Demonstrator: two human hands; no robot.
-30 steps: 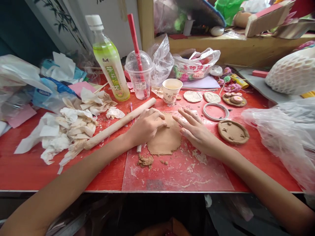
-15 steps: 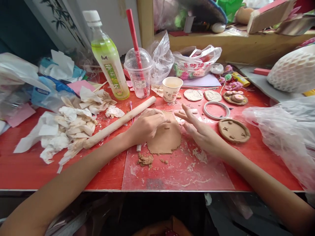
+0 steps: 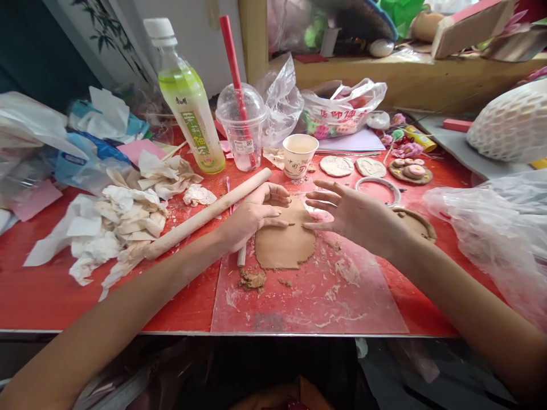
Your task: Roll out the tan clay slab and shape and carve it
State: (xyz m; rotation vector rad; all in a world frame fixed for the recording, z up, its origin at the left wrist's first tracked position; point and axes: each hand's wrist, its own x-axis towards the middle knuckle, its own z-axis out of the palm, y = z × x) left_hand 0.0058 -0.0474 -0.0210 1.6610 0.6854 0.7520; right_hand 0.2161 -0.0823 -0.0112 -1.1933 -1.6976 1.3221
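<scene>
A flat sheet of brown clay (image 3: pixel 284 247) lies on a clear plastic mat (image 3: pixel 307 310) at the middle of the red table. Over its left edge is my left hand (image 3: pixel 254 213), thumb and fingers parted, nothing gripped between them. A tiny bit of clay (image 3: pixel 292 224) shows by my left thumb tip. My right hand (image 3: pixel 361 213) hovers at the right of the sheet with its fingers spread, holding nothing. It partly covers a grey ring (image 3: pixel 391 191) and a round clay dish (image 3: pixel 421 225). Clay crumbs (image 3: pixel 252 279) sit below the sheet.
A wooden rolling pin (image 3: pixel 205 216) lies slanted left of my left hand, beside crumpled tissues (image 3: pixel 123 216). Behind stand a paper cup (image 3: pixel 299 159), a lidded plastic cup (image 3: pixel 243 134) and a tea bottle (image 3: pixel 192 119). Clay discs (image 3: pixel 337 166) and plastic bags (image 3: pixel 491 222) are at the right.
My left hand has turned and its fingers have opened apart. My right hand has tilted, its fingers now pointing left, and covers more of the ring and dish.
</scene>
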